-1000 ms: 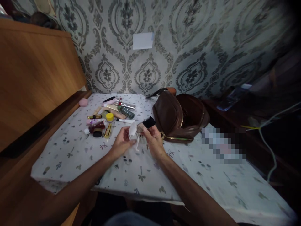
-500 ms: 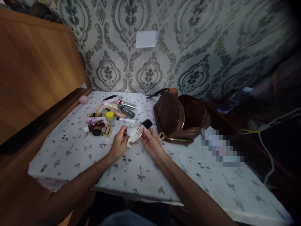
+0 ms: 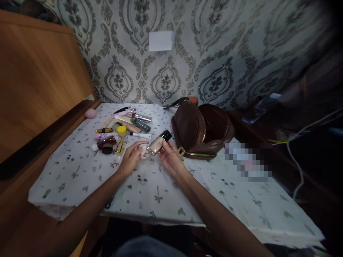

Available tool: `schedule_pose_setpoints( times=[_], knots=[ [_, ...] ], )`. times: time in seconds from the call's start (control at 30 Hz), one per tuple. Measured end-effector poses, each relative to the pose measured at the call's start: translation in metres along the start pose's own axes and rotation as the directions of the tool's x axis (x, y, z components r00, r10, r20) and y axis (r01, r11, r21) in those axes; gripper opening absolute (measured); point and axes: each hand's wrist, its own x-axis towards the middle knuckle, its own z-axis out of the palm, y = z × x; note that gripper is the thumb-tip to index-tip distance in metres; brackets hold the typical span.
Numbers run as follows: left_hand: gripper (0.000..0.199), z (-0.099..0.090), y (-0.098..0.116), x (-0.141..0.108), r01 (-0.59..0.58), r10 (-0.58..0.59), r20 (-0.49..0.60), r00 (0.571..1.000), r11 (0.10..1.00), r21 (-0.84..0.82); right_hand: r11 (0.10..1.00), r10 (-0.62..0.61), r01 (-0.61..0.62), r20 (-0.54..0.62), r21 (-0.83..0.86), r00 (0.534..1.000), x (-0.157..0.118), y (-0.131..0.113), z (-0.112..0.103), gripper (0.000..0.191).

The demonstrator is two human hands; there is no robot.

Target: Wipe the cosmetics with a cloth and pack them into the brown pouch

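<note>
My right hand [image 3: 171, 157] is closed around a foundation bottle [image 3: 156, 145], clear glass with beige contents and a black cap. The bottle is tilted, its cap pointing up and to the right. In my left hand [image 3: 131, 157] is a crumpled white wipe [image 3: 145, 151], pinched beside the bottle's base. Both hands are above the patterned tablecloth [image 3: 144, 200]. Left of them lie several cosmetics, among them a small gold bottle [image 3: 119, 146], a yellow-lidded jar [image 3: 122, 131] and a dark red bottle [image 3: 106, 142].
An unzipped brown leather bag [image 3: 191, 130] stands right of my hands. A pink makeup sponge [image 3: 90, 113] sits at the far left by a wooden cabinet [image 3: 40, 64]. Farther back lie tubes and a silver tube [image 3: 142, 117]. A pixelated item [image 3: 248, 162] is at the right.
The wipe has come away from the bottle's side and is bunched in my left hand. The bottle has turned, so more of its beige side shows. The view has shifted slightly.
</note>
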Motion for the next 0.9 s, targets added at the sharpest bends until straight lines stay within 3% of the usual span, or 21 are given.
schedule_pose_setpoints(
  times=[0.1, 0.23, 0.4, 0.53, 0.6, 0.73, 0.9],
  knots=[
    [0.036, 0.0, 0.002, -0.002, -0.104, 0.105, 0.007, 0.995, 0.982, 0.157, 0.998, -0.021, 0.025, 0.059, -0.065, 0.998, -0.003, 0.003, 0.001, 0.035],
    [0.037, -0.001, -0.002, -0.006, -0.284, 0.281, 0.064, 0.958, 0.882, 0.377, 0.988, -0.029, 0.042, 0.087, -0.152, 0.996, -0.006, 0.007, 0.002, 0.034],
    [0.029, -0.002, -0.009, -0.008, -0.264, 0.304, -0.04, 0.952, 0.879, 0.397, 0.938, 0.098, -0.031, 0.178, -0.346, 0.979, -0.009, 0.011, -0.001, 0.038],
    [0.021, -0.008, -0.003, -0.001, -0.283, 0.413, -0.164, 0.896, 0.815, 0.505, 0.865, 0.194, -0.06, 0.222, -0.498, 0.955, -0.013, 0.013, -0.004, 0.041],
    [0.021, -0.011, 0.002, 0.002, -0.299, 0.445, -0.162, 0.881, 0.787, 0.539, 0.853, 0.211, -0.064, 0.229, -0.518, 0.95, -0.014, 0.013, -0.004, 0.041],
    [0.019, -0.01, 0.011, -0.001, -0.403, 0.459, 0.033, 0.888, 0.74, 0.539, 0.897, 0.166, -0.058, 0.213, -0.437, 0.963, -0.012, 0.011, -0.001, 0.041],
    [0.022, -0.001, 0.013, -0.01, -0.505, 0.371, 0.354, 0.858, 0.731, 0.458, 0.971, 0.033, -0.031, 0.005, -0.237, 0.999, -0.003, 0.002, -0.004, 0.043]
  ],
)
